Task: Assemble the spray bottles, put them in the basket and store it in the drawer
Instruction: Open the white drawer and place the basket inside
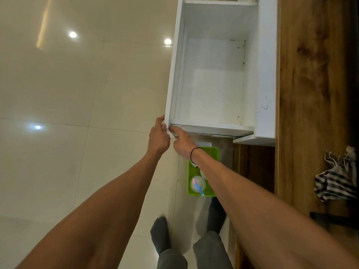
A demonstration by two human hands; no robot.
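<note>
A white drawer [213, 61] stands pulled out of the wooden cabinet, its inside bare. My left hand [158, 136] grips the near corner of the drawer's front panel, thumb on its outer face. My right hand [181, 140] holds the same corner from the other side, fingers curled on the near edge. Below on the floor sits a green basket [213, 152], partly hidden by my right forearm. In it stands a white spray bottle [198, 184] with a pink and blue nozzle; parts of other white bottles show beside my arm.
A wooden countertop [314, 94] runs along the right, with a striped cloth [338, 179] lying on it. Glossy cream floor tiles [77, 94] spread to the left. My feet in dark socks [160, 235] stand just below the basket.
</note>
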